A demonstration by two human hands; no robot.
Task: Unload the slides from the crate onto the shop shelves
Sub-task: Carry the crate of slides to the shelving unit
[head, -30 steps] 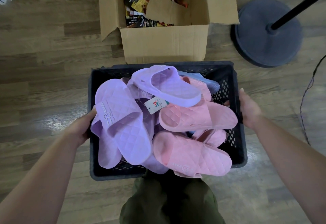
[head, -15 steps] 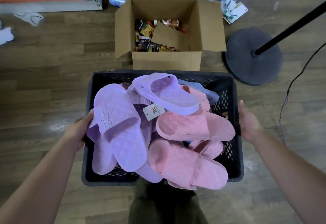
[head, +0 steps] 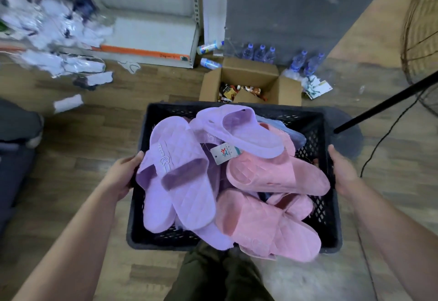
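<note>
Gripping the crate (head: 330,229) at its side rims, left hand (head: 121,177) and right hand (head: 344,173); cardboard box (head: 250,71) beyond far edge.

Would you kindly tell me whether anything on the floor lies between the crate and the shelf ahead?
Yes. An open cardboard box sits on the floor just beyond the crate, with bottles behind it. The shelf lies ahead to the left, and white packets litter the floor before it.
</note>
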